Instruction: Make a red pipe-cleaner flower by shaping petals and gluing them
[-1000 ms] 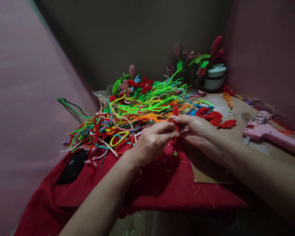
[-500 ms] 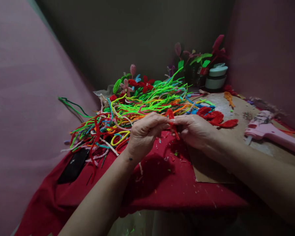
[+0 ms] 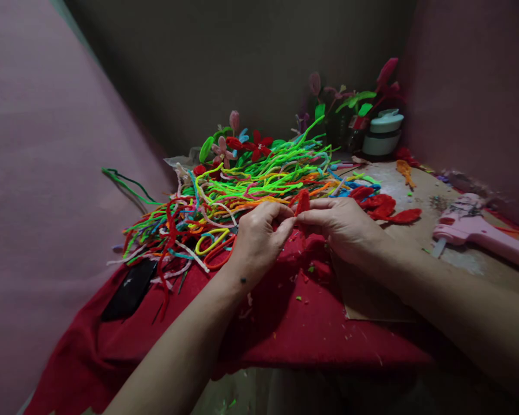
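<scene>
My left hand (image 3: 259, 239) and my right hand (image 3: 346, 227) meet over the red cloth, both with fingers pinched on a small red fuzzy piece (image 3: 302, 203). Its rounded end points up between the fingertips; the lower part is hidden by them. Just behind my hands lies a big heap of coloured pipe cleaners (image 3: 259, 184), mostly green, yellow, orange and red. Several finished red petals (image 3: 383, 206) rest on the board beyond my right hand.
A pink glue gun (image 3: 471, 227) lies at the right on a brown board (image 3: 419, 184). A black phone (image 3: 130, 293) is at the left. Fuzzy flowers (image 3: 259, 145) and a pale blue-lidded container (image 3: 383, 135) stand at the back. Scraps dot the red cloth (image 3: 311, 340).
The red piece has turned in my fingers and now shows a broader, rounded end. My left hand's fingers have curled and its thumb has shifted; my right fingers have stretched further left.
</scene>
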Tool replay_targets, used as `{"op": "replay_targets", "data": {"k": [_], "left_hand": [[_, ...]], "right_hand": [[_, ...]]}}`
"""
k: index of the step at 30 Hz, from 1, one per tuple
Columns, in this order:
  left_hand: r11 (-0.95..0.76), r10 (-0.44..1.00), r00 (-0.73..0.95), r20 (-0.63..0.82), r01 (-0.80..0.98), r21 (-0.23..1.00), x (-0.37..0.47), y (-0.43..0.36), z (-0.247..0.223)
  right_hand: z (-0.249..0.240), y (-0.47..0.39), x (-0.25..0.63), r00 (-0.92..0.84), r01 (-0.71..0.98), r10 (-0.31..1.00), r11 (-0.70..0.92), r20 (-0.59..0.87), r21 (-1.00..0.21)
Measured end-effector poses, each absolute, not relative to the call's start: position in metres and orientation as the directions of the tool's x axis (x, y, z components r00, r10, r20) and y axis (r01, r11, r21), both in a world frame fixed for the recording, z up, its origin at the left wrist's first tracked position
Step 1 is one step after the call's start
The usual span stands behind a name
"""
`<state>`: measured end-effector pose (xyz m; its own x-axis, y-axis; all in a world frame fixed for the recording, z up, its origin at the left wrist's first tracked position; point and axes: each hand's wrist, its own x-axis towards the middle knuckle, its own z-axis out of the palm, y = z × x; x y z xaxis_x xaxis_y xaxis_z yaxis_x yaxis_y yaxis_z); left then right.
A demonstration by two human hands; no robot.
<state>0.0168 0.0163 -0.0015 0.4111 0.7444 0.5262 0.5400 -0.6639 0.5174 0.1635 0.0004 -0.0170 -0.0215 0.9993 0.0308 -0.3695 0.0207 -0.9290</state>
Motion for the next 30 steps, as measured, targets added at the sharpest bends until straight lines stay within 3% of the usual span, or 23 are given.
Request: {"op": "replay_targets", "data": {"k": [4,11,15,23,30], "left_hand": [[-0.535,0.844,0.386,0.373,0.553,0.639,0.017,0.018,-0.002],[-0.479,0.876,0.380,0.298,0.607,0.634,0.021,0.017,-0.001],[-0.451,0.892,0.361,0.272,0.674,0.585,0.024,0.013,0.001],[-0.534,0.839,0.406,0.362,0.741,0.407,0.024,0.009,-0.002],[-0.482,0.873,0.345,0.345,0.721,0.498,0.023,0.010,0.001]], "right_hand": [[-0.018,-0.003,0.165,-0.017,-0.156,0.995,0.099,0.103,-0.983],[-0.013,-0.010,0.163,-0.018,0.031,0.994,0.110,0.110,-0.993],[-0.013,-0.011,0.160,-0.021,0.080,0.993,0.119,0.118,-0.990],[-0.012,-0.014,0.157,-0.001,0.113,0.982,0.189,0.190,-0.976],[-0.012,-0.014,0.157,0.003,0.011,0.990,0.140,0.140,-0.990]]}}
